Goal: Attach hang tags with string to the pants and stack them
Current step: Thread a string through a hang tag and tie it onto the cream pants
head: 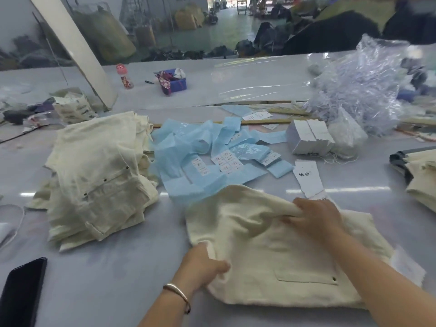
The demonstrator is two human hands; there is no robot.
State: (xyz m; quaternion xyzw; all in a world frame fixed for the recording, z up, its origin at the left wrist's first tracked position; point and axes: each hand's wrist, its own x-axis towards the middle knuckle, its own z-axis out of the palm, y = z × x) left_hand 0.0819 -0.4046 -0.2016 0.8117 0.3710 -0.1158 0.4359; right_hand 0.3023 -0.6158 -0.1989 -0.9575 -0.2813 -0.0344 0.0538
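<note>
A folded pair of cream pants lies on the table in front of me, a buttoned pocket flap showing at its lower right. My left hand grips its left edge, thumb on top. My right hand clutches a bunched fold at its upper edge. A stack of cream pants stands to the left. A block of white hang tags sits at the right back, with a clear bag of strings behind it. A loose white tag lies just beyond my right hand.
Blue backing strips with sticker labels litter the middle of the table. A black phone lies at the front left. More cream pants sit at the right edge. A small bottle and a purple pouch stand farther back.
</note>
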